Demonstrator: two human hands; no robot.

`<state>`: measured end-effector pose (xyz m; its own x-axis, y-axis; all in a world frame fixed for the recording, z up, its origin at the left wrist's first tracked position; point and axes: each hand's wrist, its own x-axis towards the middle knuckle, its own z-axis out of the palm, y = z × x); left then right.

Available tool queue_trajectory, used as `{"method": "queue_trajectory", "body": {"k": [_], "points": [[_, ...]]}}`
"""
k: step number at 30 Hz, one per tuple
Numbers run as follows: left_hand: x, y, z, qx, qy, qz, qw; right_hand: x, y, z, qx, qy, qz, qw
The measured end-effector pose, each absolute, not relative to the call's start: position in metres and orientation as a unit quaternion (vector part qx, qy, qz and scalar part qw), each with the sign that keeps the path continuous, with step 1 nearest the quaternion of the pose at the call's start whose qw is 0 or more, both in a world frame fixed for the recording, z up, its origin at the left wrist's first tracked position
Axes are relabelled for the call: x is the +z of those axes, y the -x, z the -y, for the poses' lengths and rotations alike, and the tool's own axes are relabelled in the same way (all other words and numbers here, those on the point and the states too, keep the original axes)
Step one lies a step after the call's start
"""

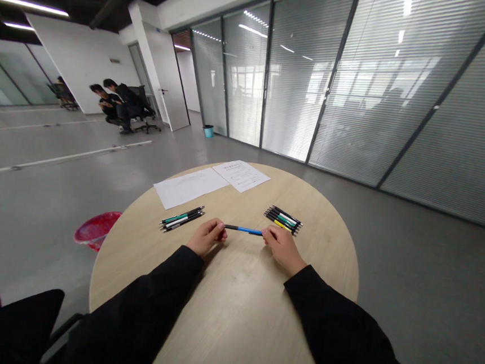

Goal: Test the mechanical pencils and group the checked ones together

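Observation:
A blue pen (pixel 243 229) is held level just above a round wooden table (pixel 230 317), between both my hands. My left hand (pixel 207 236) pinches its dark left end with curled fingers. My right hand (pixel 282 249) grips the blue right end. A small group of pens (pixel 182 218) lies to the left of my left hand. Another bundle of pens (pixel 284 219), black, green and yellow, lies just beyond my right hand. Both my arms wear black sleeves.
Two white paper sheets (pixel 211 182) lie at the table's far edge. A red bin (pixel 95 228) stands on the floor left of the table. A dark chair (pixel 5 314) is at the near left. People sit far off by the wall. Glass partitions with blinds run along the right.

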<state>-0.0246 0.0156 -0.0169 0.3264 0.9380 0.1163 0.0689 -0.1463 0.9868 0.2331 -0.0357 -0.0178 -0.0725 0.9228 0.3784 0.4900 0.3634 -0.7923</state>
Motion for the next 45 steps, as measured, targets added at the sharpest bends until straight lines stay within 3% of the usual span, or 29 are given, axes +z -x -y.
{"method": "queue_trajectory", "body": {"k": [13,32,45], "points": [[-0.011,0.027,-0.008,0.332,-0.761,-0.404,0.383,-0.025,-0.235,0.032,0.266,0.526,0.663,0.461],[-0.013,0.020,-0.008,0.366,-0.672,-0.364,0.531,-0.020,-0.232,0.035,0.280,0.509,0.645,0.496],[-0.007,0.018,-0.005,0.420,-0.649,-0.363,0.521,-0.023,-0.234,0.033,0.294,0.520,0.622,0.506]]}}
